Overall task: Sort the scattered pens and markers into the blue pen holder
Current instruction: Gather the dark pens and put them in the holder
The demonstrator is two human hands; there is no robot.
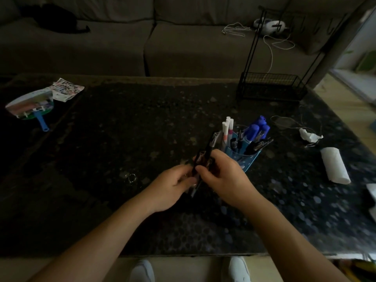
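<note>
Head view. Both hands meet over the dark speckled tabletop, just near and left of the holder. The left hand and right hand together grip a bundle of dark pens; the fingers of both hands are curled closed around its middle. The bundle runs diagonally, its far ends rising up and right past the fingers toward the holder's rim, its near tips poking out below the left hand. The pens in the bundle are dark and slim, at least one with a pale clip end; their exact number cannot be told, though more than one is held.

The holder is a blue cup, tilted to the right, standing right of centre on the tabletop and just beside the right hand. It already carries about three white pens on its left side, three blue-capped markers on its right, and several dark pens between them.

Elsewhere on the tabletop: one small ring left of the hands, one black wire rack at the far right, one white roll and one crumpled tissue at right, one fan at far left
</note>
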